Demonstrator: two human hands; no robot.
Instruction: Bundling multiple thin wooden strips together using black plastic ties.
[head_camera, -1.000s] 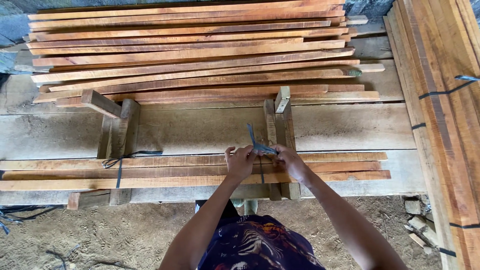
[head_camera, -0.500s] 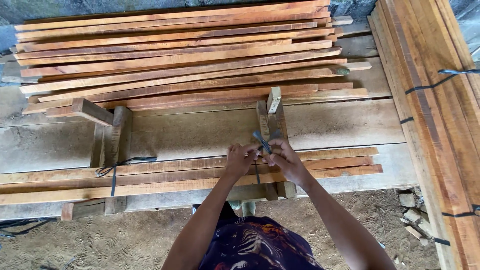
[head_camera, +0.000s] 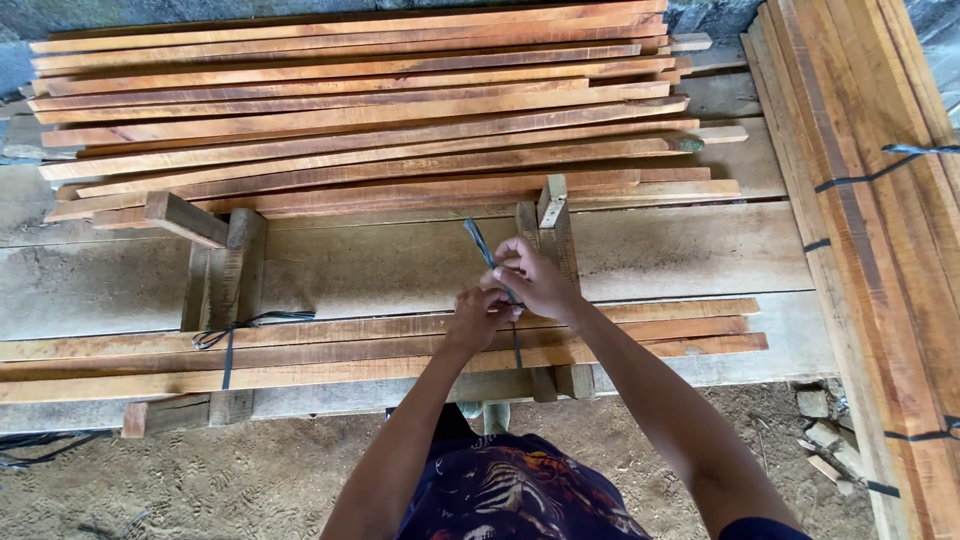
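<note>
A small bundle of long reddish wooden slats (head_camera: 330, 345) lies across two wooden cradle frames on a wide plank bench. A dark strap (head_camera: 484, 255) runs around the bundle near its right end. My right hand (head_camera: 532, 276) grips the strap's free end and holds it up and away from me. My left hand (head_camera: 476, 316) presses on the strap where it crosses the top slat. At the bundle's left end a second dark strap (head_camera: 232, 330) sits tied in a knot.
A big loose pile of slats (head_camera: 370, 110) fills the back of the bench. Strapped stacks of longer boards (head_camera: 880, 220) run along the right side. The right cradle frame (head_camera: 553, 225) stands just beyond my hands. Sandy ground and small stones (head_camera: 825, 445) lie below.
My right hand has lifted away from me, pulling the strap's end up over the bundle. My left hand stays on the strap at the top slat.
</note>
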